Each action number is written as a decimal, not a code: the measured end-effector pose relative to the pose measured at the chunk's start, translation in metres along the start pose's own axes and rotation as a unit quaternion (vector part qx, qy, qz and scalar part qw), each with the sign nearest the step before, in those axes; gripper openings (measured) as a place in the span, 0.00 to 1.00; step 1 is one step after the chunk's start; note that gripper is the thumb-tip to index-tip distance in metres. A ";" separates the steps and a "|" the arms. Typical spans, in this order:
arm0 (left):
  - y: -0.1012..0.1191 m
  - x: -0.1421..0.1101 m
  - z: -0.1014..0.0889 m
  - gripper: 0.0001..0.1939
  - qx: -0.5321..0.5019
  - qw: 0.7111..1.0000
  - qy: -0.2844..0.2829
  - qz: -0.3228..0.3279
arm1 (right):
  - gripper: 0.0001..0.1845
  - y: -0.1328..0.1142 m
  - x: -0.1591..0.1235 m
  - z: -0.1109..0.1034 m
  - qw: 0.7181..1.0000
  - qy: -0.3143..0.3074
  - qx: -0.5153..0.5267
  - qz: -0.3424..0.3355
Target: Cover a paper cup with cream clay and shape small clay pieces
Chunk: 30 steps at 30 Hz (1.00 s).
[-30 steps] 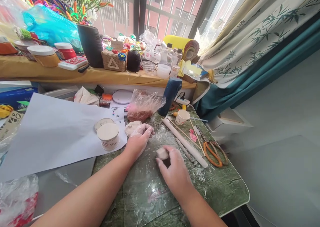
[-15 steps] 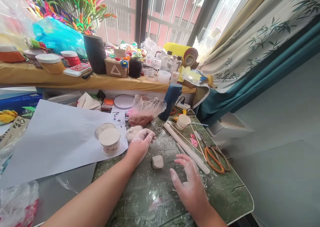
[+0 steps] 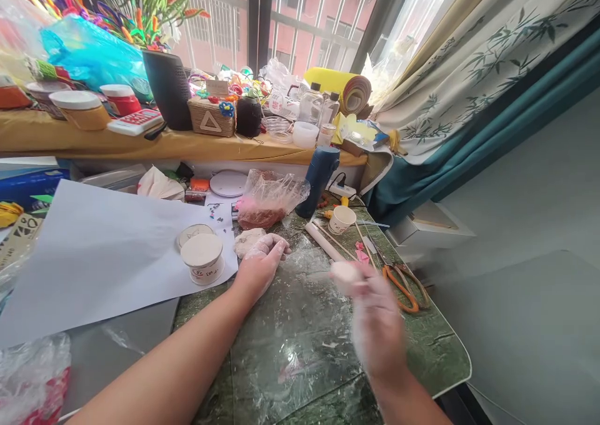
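My right hand (image 3: 377, 315), blurred by motion, grips a small block of pale clay (image 3: 347, 277) and holds it above the table on the right. Whitish dust coats the fingers of both hands. My left hand (image 3: 262, 259) rests near the middle with its fingers curled together; whatever may be inside them is hidden. Right behind it lies a larger lump of pale clay (image 3: 247, 242), partly covered by the hand. A pale rolling pin (image 3: 323, 240) lies beyond my right hand, which hides its near end.
Left, on white paper (image 3: 107, 256), stands a paper cup (image 3: 206, 270) topped by a pale disc (image 3: 201, 250). Orange-handled scissors (image 3: 405, 290) lie at the right edge. Behind are a bag of brown clay (image 3: 262, 215), a blue bottle (image 3: 319, 178) and another paper cup (image 3: 342, 220).
My right hand, open before, has picked up the small clay block from the table and raised it to the right. My left hand stays put; the view has shifted slightly.
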<state>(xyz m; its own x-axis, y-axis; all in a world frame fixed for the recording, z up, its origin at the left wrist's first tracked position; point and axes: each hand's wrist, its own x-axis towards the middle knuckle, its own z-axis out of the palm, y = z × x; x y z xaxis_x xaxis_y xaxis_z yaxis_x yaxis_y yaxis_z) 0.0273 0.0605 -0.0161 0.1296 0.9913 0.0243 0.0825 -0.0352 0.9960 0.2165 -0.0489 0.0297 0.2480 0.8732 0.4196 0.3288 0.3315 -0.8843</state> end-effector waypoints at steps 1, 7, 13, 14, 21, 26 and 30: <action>0.000 0.000 0.001 0.13 -0.005 1.000 0.000 0.001 | 0.19 -0.011 0.007 -0.010 0.997 0.053 0.052 -0.038; 0.012 -0.002 0.002 0.13 -0.016 1.000 0.003 -0.015 | 0.25 -0.023 0.017 -0.021 0.991 0.023 0.012 -0.134; 0.015 -0.003 0.000 0.12 0.029 0.999 0.008 -0.017 | 0.19 0.041 -0.005 0.003 0.953 -0.141 -0.264 0.043; 0.016 -0.003 0.000 0.12 0.036 0.999 0.009 -0.015 | 0.21 0.046 -0.006 0.003 0.954 -0.141 -0.263 0.034; 0.016 -0.003 0.001 0.12 0.031 0.999 0.009 -0.017 | 0.19 0.049 -0.014 0.015 0.939 -0.250 -0.226 -0.067; 0.011 -0.002 0.002 0.12 0.017 1.000 0.006 -0.018 | 0.16 0.010 -0.002 -0.001 0.995 -0.020 -0.092 0.021; 0.013 -0.003 0.002 0.12 -0.003 1.000 0.001 -0.021 | 0.17 -0.022 0.006 -0.017 0.973 0.187 0.044 -0.129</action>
<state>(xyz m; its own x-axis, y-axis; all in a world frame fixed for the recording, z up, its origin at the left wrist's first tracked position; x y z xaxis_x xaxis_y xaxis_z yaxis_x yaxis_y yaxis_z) 0.0299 0.0568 -0.0033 0.1233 0.9922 -0.0178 0.0816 0.0078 0.9966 0.2267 -0.0573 0.0551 0.4878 0.5708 0.6605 0.3490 0.5659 -0.7469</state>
